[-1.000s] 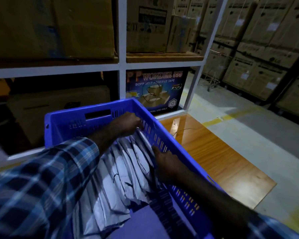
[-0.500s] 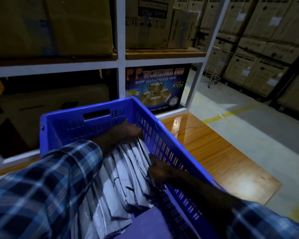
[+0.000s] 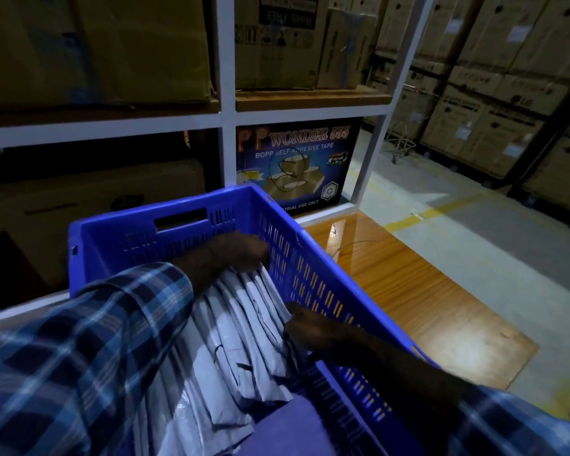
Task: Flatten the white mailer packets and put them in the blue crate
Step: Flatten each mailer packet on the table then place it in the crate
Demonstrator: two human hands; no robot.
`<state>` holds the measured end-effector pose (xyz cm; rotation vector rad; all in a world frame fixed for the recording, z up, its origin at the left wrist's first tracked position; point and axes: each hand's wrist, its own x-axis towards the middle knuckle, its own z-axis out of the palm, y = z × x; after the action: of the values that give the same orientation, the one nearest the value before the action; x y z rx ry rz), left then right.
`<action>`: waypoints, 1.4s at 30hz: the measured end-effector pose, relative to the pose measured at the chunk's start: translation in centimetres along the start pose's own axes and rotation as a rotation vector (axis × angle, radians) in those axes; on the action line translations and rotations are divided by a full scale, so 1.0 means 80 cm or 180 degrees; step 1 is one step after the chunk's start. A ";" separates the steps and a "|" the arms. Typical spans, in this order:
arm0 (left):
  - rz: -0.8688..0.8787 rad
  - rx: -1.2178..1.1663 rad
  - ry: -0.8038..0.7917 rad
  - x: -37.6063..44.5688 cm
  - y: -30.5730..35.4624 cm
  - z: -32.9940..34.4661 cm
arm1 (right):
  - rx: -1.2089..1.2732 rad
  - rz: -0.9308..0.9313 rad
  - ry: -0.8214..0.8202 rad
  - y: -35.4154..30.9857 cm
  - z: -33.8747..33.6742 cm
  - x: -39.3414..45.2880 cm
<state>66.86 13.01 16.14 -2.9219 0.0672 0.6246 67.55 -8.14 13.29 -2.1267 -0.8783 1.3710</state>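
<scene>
Both hands were inside the crate (image 3: pixel 185 225): the left hand (image 3: pixel 241 251) lay on the far ends of the packets (image 3: pixel 244 324), the right hand (image 3: pixel 313 330) at their near right edge. Whether either gripped was unclear in the dim light. Packets stood on edge, long axis running away from the person along the right wall.

The white mailer packets (image 3: pixel 244 327) stand on edge in a crumpled, overlapping row inside my blue crate (image 3: pixel 313 258), leaning toward its right wall, with black marks showing on a few. The crate is bright blue plastic with slotted walls and a handle cut-out in the far end. It sits on the glossy orange-brown board, and its smooth floor shows bare at the near end below the packets.
</scene>
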 end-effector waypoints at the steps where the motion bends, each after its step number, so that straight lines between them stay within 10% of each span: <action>1: -0.0101 -0.0115 0.0086 0.000 0.003 -0.004 | -0.0021 -0.0002 0.0204 -0.002 0.000 -0.008; 19: -0.0485 -0.0705 0.1144 -0.094 0.019 -0.073 | -0.0369 -0.0897 0.1745 -0.084 -0.045 -0.105; 26: -0.0741 -0.1308 0.2888 -0.266 0.085 -0.083 | -0.0396 -0.1652 0.2146 -0.116 0.005 -0.168; 42: -0.2622 -0.2052 0.2999 -0.585 0.250 0.156 | -0.0457 -0.2759 0.1153 -0.218 0.252 -0.236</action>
<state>17.65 -4.20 21.28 -3.0361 -1.3370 -1.0032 38.82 -9.01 28.76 -1.6508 -1.5096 0.4785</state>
